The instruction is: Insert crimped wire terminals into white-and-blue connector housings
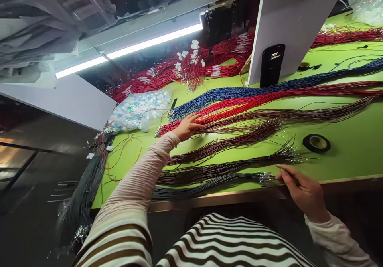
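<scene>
My left hand [188, 128] reaches over the bundle of red wires [230, 110], its fingers stretched out and the thumb apart. Next to it lie a bundle of blue-black wires [215, 95] and brown wires [242, 138]. My right hand [306, 193] is at the table's front edge, thumb and forefinger pinched together. What it pinches, perhaps a wire end, is too small to make out. Just left of those fingertips are the metal terminals [265, 178] of a grey wire bundle [206, 185], with black tape around it. A dark wire bundle [221, 167] lies behind that one.
A roll of black tape [316, 143] lies on the green table [353, 151]. A plastic bag of white connectors [143, 107] stands at the left, with dark wires [86, 187] hanging off the edge. A black device [272, 65] is by the white partition [295, 23].
</scene>
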A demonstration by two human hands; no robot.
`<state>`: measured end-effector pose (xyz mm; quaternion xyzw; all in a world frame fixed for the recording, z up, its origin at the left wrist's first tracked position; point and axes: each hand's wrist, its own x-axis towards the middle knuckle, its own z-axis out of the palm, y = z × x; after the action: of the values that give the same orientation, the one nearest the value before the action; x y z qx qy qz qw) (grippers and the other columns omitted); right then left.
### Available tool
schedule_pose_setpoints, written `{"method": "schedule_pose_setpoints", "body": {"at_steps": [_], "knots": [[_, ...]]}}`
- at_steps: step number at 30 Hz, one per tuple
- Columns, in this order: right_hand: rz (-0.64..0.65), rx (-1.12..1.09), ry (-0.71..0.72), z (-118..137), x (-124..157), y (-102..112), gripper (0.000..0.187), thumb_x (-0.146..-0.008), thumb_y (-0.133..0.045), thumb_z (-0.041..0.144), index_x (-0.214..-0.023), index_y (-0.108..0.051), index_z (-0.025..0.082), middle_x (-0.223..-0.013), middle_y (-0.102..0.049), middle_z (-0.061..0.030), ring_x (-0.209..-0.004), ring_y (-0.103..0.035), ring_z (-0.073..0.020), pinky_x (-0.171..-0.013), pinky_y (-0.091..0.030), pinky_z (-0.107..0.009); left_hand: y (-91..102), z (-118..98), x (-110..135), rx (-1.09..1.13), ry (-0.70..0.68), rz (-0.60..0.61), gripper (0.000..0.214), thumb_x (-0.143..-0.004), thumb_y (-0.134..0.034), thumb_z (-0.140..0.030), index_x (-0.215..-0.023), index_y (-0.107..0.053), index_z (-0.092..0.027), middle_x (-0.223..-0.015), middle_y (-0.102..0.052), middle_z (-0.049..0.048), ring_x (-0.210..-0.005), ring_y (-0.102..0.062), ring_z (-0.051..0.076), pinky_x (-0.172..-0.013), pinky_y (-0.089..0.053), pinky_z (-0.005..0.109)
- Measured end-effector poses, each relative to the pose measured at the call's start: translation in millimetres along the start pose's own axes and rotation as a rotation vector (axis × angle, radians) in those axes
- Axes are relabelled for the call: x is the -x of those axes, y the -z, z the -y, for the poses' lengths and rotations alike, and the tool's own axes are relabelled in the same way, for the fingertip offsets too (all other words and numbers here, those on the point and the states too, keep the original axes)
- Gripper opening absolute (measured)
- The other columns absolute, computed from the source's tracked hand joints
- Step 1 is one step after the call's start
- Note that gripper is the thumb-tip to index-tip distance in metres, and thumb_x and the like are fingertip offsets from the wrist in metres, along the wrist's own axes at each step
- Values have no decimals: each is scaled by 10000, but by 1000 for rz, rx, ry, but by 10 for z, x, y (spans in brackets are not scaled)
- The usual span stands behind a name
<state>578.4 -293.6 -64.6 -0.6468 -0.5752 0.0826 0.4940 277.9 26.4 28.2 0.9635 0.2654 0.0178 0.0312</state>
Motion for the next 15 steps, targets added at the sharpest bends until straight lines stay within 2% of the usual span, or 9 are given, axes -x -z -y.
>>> {"method": "schedule_pose_setpoints", "body": {"at_steps": [5, 8, 11, 15], "knots": [[8, 18, -14, -15, 23, -10, 197, -902, -525, 276, -1044, -650, 221, -716, -684, 22, -604, -639, -92, -599, -505, -175, -132, -67, 129, -71, 110, 28, 389, -886, -454, -148, -1167, -653, -329, -1486, -379, 52, -1377, -269, 315, -1061, -299, 570], [-2, 16, -48, -25, 43, -14, 205, -903, -527, 292, -1049, -653, 223, -716, -685, 17, -602, -639, -95, -599, -502, -181, -141, -95, 163, -60, 126, 18, 408, -887, -432, -133, -1184, -643, -317, -1484, -380, 65, -1370, -291, 309, -1054, -314, 565], [-28, 4, -96, -20, 53, -20, 207, -902, -531, 305, -1042, -660, 223, -722, -684, 10, -615, -640, -101, -625, -508, -195, -79, -185, 312, -48, 75, -27, 407, -883, -419, -119, -1166, -662, -281, -1478, -382, 93, -1366, -300, 316, -1060, -314, 549], [-26, -3, -123, -9, 51, -23, 201, -903, -533, 314, -1030, -665, 232, -715, -677, 13, -618, -633, -102, -636, -506, -202, -4, -423, 671, 9, -89, -23, 481, -825, -430, -34, -1132, -679, -309, -1502, -348, 56, -1391, -259, 292, -1087, -293, 523]]}}
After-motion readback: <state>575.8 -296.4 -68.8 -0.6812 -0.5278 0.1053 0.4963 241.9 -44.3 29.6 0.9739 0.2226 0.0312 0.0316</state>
